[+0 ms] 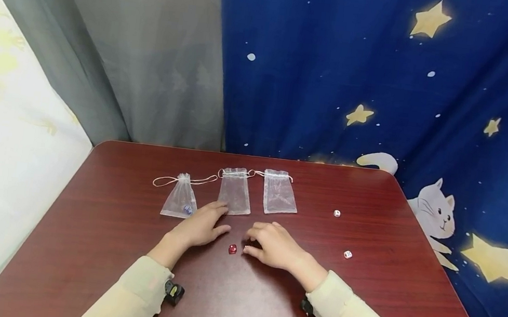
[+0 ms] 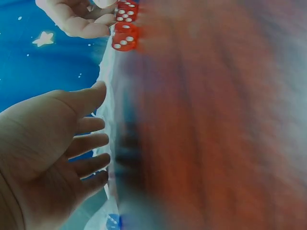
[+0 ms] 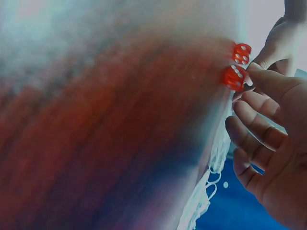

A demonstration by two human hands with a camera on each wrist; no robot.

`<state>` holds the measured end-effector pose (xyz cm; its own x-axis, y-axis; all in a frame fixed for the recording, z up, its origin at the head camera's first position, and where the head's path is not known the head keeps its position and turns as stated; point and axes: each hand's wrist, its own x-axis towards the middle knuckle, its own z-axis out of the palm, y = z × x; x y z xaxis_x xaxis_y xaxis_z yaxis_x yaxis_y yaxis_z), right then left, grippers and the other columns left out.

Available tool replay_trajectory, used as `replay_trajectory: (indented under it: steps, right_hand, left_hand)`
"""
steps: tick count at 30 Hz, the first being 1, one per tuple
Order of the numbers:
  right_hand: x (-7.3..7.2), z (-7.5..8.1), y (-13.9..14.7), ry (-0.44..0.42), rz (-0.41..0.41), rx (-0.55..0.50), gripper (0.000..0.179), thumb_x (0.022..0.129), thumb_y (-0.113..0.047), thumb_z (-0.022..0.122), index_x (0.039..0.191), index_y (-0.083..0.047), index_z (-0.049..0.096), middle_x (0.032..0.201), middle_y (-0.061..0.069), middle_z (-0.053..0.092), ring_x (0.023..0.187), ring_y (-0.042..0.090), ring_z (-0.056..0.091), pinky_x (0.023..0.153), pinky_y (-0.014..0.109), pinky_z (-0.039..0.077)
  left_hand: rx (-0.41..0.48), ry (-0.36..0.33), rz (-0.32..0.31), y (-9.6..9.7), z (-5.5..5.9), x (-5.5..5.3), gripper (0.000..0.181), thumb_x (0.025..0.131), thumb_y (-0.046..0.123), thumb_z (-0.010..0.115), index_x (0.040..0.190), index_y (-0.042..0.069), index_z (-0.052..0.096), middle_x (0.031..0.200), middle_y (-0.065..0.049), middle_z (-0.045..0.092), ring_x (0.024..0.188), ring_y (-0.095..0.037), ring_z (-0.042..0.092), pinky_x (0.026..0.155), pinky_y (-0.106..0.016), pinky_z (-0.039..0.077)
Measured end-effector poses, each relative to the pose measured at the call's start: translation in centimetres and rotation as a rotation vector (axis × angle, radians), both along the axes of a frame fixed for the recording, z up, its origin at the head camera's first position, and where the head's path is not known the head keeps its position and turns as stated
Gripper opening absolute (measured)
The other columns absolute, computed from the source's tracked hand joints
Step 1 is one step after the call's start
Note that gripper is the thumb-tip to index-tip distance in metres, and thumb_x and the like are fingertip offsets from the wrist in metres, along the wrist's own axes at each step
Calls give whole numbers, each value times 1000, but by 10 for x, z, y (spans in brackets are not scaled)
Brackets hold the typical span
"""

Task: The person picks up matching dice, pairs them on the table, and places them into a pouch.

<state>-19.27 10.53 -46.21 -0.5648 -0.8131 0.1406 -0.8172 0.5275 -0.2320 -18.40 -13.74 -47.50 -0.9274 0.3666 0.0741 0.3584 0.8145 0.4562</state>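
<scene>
My left hand [image 1: 201, 225] lies with fingers extended, fingertips at the lower left corner of the middle mesh drawstring bag [image 1: 235, 195]. It holds nothing in the left wrist view. A red die [image 1: 232, 249] with white pips sits on the table between the hands. Beside it, a second red die [image 3: 234, 78] is mostly hidden in the head view by my right hand [image 1: 277, 246]. The right thumb tip is at this die; the fingers are loosely bent and a gap shows between thumb and forefinger. Whether they touch the die is hard to tell.
On the left stands a cinched mesh bag [image 1: 176, 199] with a blue die [image 1: 188, 209] inside. Another flat mesh bag [image 1: 280, 195] lies right of the middle one. Two white dice [image 1: 336, 213] rest on the right of the brown table [image 1: 107, 246]. Curtains hang behind.
</scene>
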Motion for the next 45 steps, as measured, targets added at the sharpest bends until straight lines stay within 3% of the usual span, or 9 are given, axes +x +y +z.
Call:
replay_trajectory:
  steps: [3,6,12,17,24,27,34,39,45]
  right_hand:
    - [-3,3,4,2,-17,-46,19,91,-34,77,102,-18,75,93,-7,67,83,7,63,75,35,48]
    - [-7,8,7,7,-30,-108,20,91,-32,77,102,-15,74,90,-5,66,80,10,63,75,36,50]
    - [-10,16,13,-25,-93,-212,25,92,-29,76,109,-11,72,93,-2,68,85,11,65,75,36,55]
    - [-12,20,16,-25,-124,-262,23,92,-28,76,109,-13,72,94,-3,67,86,9,65,74,31,55]
    - [-14,19,21,-15,-139,-302,21,91,-28,77,106,-15,72,92,-4,68,85,8,65,74,29,55]
    - [-16,20,24,-18,-150,-318,20,91,-27,77,106,-15,72,92,-4,68,84,7,64,73,29,54]
    - [-20,25,26,-12,-181,-347,20,90,-26,78,106,-15,72,89,-7,65,79,7,62,72,27,53]
    - [-23,30,24,7,-172,-403,19,89,-22,79,105,-13,73,86,-5,65,75,8,62,70,26,54]
    - [-26,34,23,53,-166,-488,20,87,-18,80,103,-7,74,83,-2,64,73,10,63,68,26,55]
  left_hand:
    - [40,62,53,3,1,-9,45,96,23,71,129,-6,62,140,-24,55,132,-38,52,112,-50,39]
    - [64,94,146,5,1,-17,37,94,22,73,121,-3,67,139,-26,53,126,-42,55,108,-52,42]
    - [62,39,351,12,0,-33,46,92,28,75,120,-5,61,127,-29,56,112,-47,59,99,-55,47]
    - [84,3,430,16,-1,-42,63,83,19,83,129,-7,49,112,-31,61,102,-50,62,91,-58,51]
    - [165,19,440,16,-4,-41,28,75,-3,70,102,1,63,73,-12,65,79,-42,66,74,-54,54]
    - [185,88,441,16,-5,-40,21,75,-5,65,94,3,63,71,-12,63,71,-42,64,68,-55,53]
    - [226,243,392,14,-3,-33,18,79,-4,74,78,10,63,69,-3,63,66,-24,62,64,-46,51]
    - [293,366,357,14,3,-25,21,79,-6,74,74,11,62,69,-2,61,62,-19,58,61,-39,49]
    - [360,511,296,15,9,-16,21,80,-7,76,74,10,65,78,-2,68,64,-15,57,60,-32,47]
